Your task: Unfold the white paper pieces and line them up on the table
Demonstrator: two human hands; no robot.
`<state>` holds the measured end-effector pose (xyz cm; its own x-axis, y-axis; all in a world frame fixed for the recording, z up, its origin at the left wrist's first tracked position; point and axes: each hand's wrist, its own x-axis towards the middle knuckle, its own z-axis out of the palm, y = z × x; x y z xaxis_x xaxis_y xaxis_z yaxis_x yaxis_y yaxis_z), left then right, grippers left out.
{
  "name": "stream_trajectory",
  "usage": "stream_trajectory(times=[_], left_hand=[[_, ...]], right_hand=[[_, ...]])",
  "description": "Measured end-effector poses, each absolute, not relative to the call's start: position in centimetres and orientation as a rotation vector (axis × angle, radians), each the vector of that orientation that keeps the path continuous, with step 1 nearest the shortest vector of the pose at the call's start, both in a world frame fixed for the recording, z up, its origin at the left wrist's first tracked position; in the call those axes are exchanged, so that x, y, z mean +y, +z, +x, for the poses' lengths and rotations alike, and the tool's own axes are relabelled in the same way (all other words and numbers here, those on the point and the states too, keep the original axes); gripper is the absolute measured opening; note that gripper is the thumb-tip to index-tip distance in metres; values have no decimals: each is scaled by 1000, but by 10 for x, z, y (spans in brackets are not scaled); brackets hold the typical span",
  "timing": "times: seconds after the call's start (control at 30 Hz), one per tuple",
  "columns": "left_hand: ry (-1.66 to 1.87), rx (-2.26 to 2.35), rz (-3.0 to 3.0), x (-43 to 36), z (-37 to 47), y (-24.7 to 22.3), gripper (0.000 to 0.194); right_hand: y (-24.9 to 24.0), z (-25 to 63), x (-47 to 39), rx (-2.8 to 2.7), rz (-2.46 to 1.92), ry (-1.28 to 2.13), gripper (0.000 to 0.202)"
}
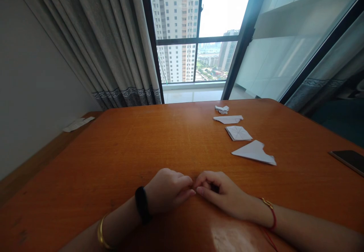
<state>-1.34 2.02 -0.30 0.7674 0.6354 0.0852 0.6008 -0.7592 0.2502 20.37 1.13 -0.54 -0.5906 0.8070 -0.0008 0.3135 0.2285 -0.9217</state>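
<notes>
My left hand (169, 189), with a black band on the wrist, rests near the front of the table with its fingers curled in. My right hand (220, 193) lies just beside it, thumb and fingers bent toward each other. The fingertips of both hands nearly meet, and no object shows in either one. Beyond my right hand, the closest thing is a white folded paper (254, 152) with a pointed end. Behind it are a folded paper square (239, 133) with creases, a flat folded paper strip (228, 119) and a small crumpled-looking folded paper (222, 109).
The brown wooden table (136, 142) reaches toward a glass door and window. A dark phone (348, 159) lies at the right edge. White paper (79, 124) sits on a ledge at the left, below the grey curtain (113, 39).
</notes>
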Motion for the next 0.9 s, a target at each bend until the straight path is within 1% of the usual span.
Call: stream_trajectory(times=[0.9], left_hand=[[254,963,2757,21,-13,-4,22]], right_hand=[[-5,203,11,-2031,-1032,1344,18]])
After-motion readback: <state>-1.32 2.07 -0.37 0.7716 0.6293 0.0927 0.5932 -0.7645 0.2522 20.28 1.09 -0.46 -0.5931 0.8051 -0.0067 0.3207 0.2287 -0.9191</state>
